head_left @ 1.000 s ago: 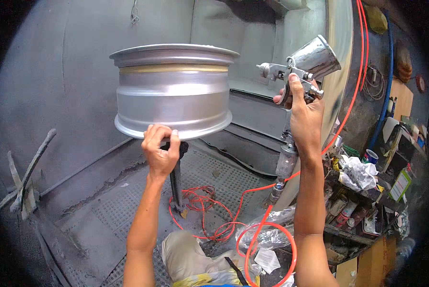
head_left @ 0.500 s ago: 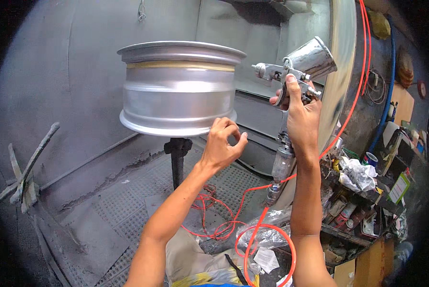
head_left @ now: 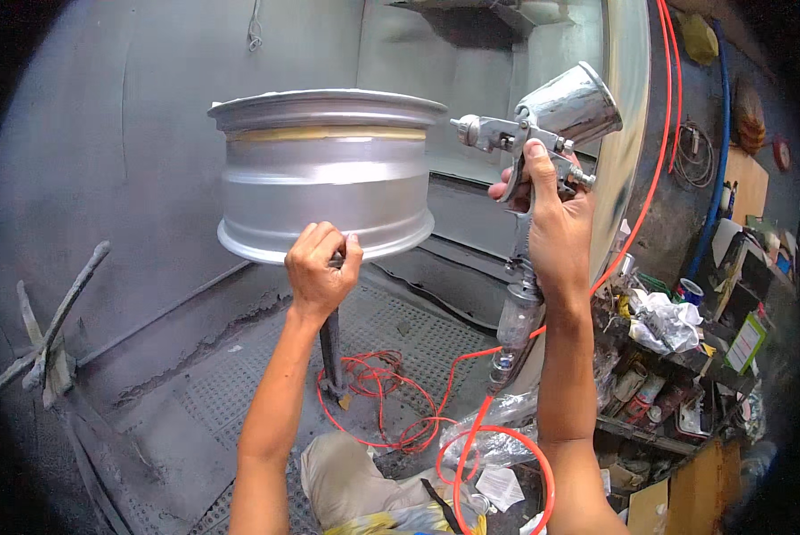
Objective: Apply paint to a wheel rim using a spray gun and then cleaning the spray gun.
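Note:
A silver wheel rim (head_left: 324, 196) lies flat on top of a dark upright stand (head_left: 330, 352), with a tan band running round below its upper lip. My left hand (head_left: 321, 275) is at the near side of its lower lip, fingers curled and closed against the edge; the fingertips are partly hidden. In my right hand (head_left: 556, 223) is a metal spray gun (head_left: 507, 135), gripped by its handle, its nozzle pointing left at the rim's upper part. The gun's paint-smeared metal cup (head_left: 569, 102) tilts to the right. A clear filter (head_left: 516, 321) hangs under the handle.
An orange air hose (head_left: 485, 423) coils on the perforated floor (head_left: 239, 374) and loops beside my legs. Grey booth walls (head_left: 177, 116) stand behind the rim. A crossed, paint-crusted stand (head_left: 57, 348) is at the left. Cluttered shelves (head_left: 659, 428) stand at the right, near crumpled plastic (head_left: 668, 321).
My left hand has moved left along the rim's lower lip, from its right side to the near middle. The spray gun has shifted slightly left, still in my right hand.

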Demonstrator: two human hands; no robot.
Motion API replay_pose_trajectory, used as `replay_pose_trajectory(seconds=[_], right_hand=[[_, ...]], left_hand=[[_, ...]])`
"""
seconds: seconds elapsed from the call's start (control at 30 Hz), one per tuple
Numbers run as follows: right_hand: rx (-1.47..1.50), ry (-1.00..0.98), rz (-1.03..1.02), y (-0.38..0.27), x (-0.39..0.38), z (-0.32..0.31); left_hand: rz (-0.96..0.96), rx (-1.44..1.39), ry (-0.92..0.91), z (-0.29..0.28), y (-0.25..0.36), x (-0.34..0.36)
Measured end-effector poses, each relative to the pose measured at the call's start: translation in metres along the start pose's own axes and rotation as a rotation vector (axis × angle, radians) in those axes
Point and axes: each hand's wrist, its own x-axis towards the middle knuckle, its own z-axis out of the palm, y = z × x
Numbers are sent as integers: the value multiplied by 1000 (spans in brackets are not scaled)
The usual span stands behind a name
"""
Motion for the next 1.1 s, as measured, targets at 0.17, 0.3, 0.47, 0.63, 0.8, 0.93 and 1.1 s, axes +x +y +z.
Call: replay_pose_trajectory(seconds=[0.17, 0.3, 0.47, 0.63, 0.8, 0.93, 1.1], right_hand=[[62, 17, 10, 8, -3, 1], [43, 44, -27, 24, 4, -1], [-43, 87, -65, 50, 19, -9], [-79, 136, -76, 73, 32, -20], [-91, 150, -84, 82, 40, -26], [-95, 154, -47, 80, 40, -28], [-82, 153, -40, 69, 38, -27]], left_hand=[[43, 144, -14, 17, 8, -3], [45, 136, -36, 21, 15, -3], [24, 97, -41, 16, 17, -3], [23, 60, -73, 14, 17, -5], [13, 36, -75, 17, 19, -6], [19, 30, -77, 24, 22, -6], [26, 30, -80, 39, 29, -8]])
